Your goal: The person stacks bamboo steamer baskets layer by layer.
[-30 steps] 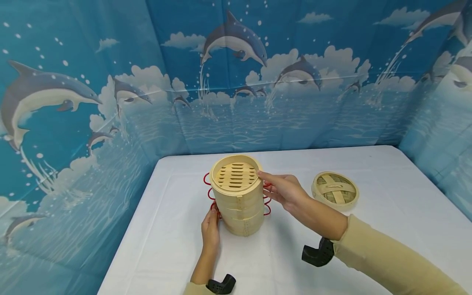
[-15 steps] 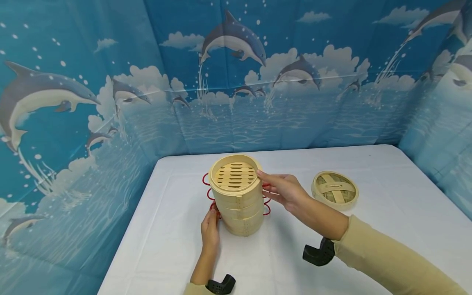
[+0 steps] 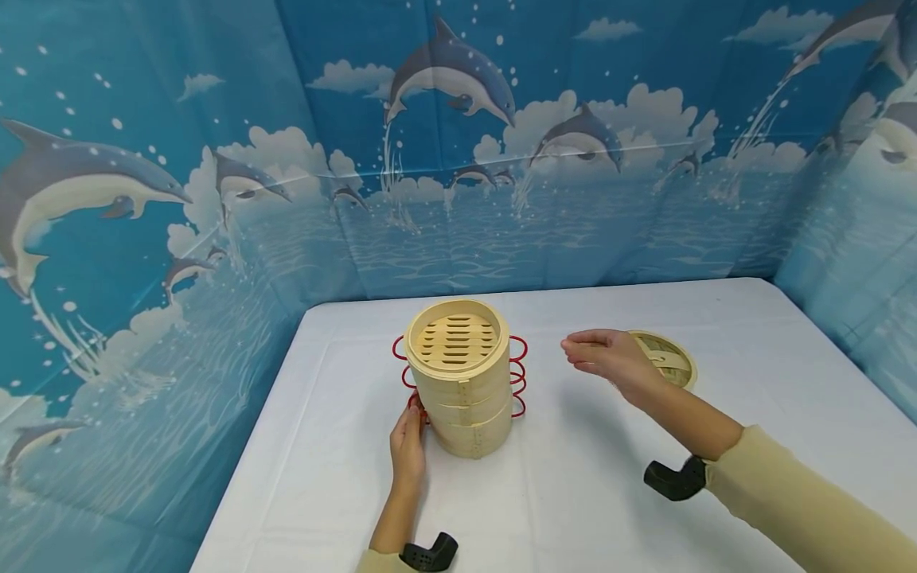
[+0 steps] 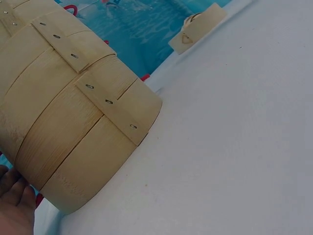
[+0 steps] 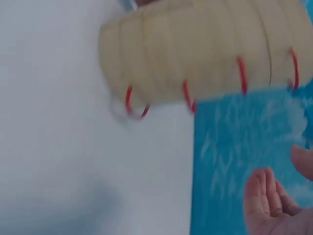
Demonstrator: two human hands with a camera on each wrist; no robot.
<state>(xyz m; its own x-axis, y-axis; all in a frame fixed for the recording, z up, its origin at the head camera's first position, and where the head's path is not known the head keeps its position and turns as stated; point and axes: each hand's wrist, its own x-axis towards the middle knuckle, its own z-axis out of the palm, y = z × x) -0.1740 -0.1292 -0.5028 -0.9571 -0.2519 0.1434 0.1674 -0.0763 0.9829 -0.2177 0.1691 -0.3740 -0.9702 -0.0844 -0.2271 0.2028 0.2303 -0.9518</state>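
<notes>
A tall stack of bamboo steamer baskets (image 3: pixel 466 406) stands upright on the white table, its slatted top basket (image 3: pixel 458 342) uncovered. Red loop handles (image 3: pixel 519 370) stick out on both sides. My left hand (image 3: pixel 408 446) holds the stack low on its left side, at a red loop; in the left wrist view its fingers (image 4: pixel 14 191) lie against the lowest basket. My right hand (image 3: pixel 609 358) hovers empty to the right of the stack, fingers extended and apart from it. Behind that hand lies the woven bamboo lid (image 3: pixel 677 362), partly hidden.
A white cloth covers the table (image 3: pixel 344 366), which has rounded far corners. A blue curtain (image 3: pixel 430 239) printed with dolphins hangs behind it and along the left and right sides. Black wrist mounts (image 3: pixel 677 477) sit on both forearms.
My right hand has let go of the top basket's rim and moved right, now overlapping the lid in the head view. The left hand and the stack have stayed in place.
</notes>
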